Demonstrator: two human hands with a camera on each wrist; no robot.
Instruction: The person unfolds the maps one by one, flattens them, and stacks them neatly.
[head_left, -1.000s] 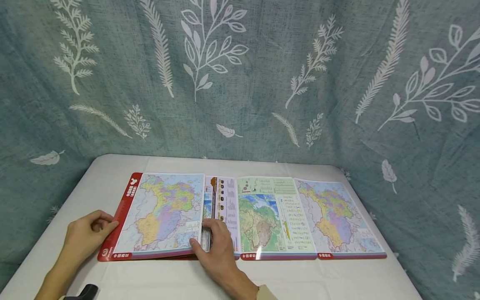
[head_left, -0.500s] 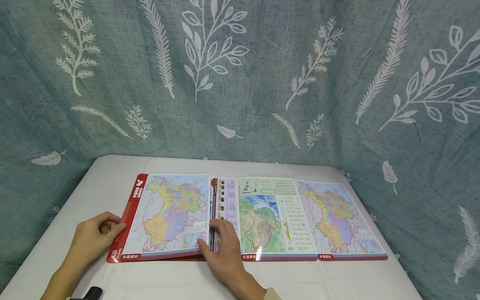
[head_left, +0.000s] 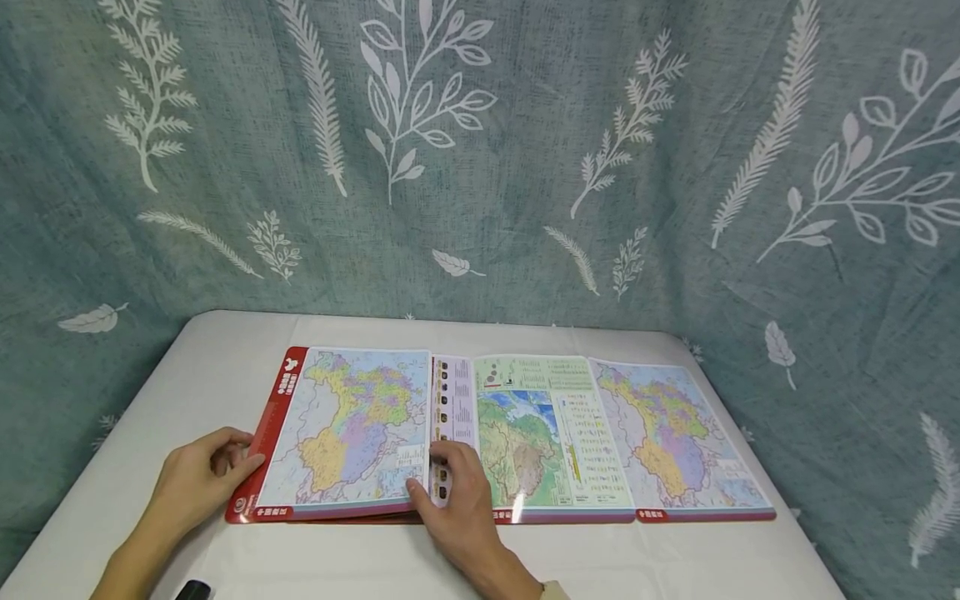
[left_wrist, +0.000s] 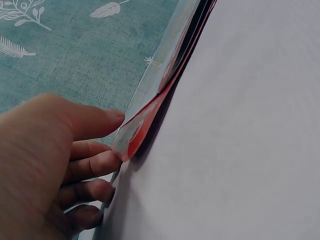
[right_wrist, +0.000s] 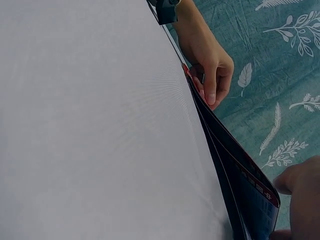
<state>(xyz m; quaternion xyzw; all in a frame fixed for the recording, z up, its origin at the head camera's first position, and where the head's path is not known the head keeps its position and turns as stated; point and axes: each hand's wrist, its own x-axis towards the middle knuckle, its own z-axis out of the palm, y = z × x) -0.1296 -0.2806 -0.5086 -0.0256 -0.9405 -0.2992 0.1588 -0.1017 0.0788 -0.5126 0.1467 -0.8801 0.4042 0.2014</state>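
Note:
A folding map [head_left: 352, 425] with a red left margin lies on the table, its left panel folded over the layers beneath. My left hand [head_left: 197, 479] pinches that red edge between thumb and fingers; the left wrist view shows the red corner [left_wrist: 134, 140] bent upward at the fingertips. Around the folded panel's right edge, near the front, my right hand [head_left: 463, 504] curls, thumb on top. The right wrist view shows the layers [right_wrist: 245, 185] parted at the front edge beside part of my right hand [right_wrist: 306, 200]. Their inner folds are mostly hidden in the head view.
To the right, a green relief-map panel [head_left: 525, 450] and another coloured map panel [head_left: 675, 442] lie flat on the white tablecloth [head_left: 600, 558]. A leaf-patterned curtain [head_left: 480, 208] rises behind the table. Near the front left is a small black object [head_left: 195, 590].
Both hands and the folded left panel have slid to the right. It covers more of the purple-toned panel beneath. The two panels at far right have hardly moved.

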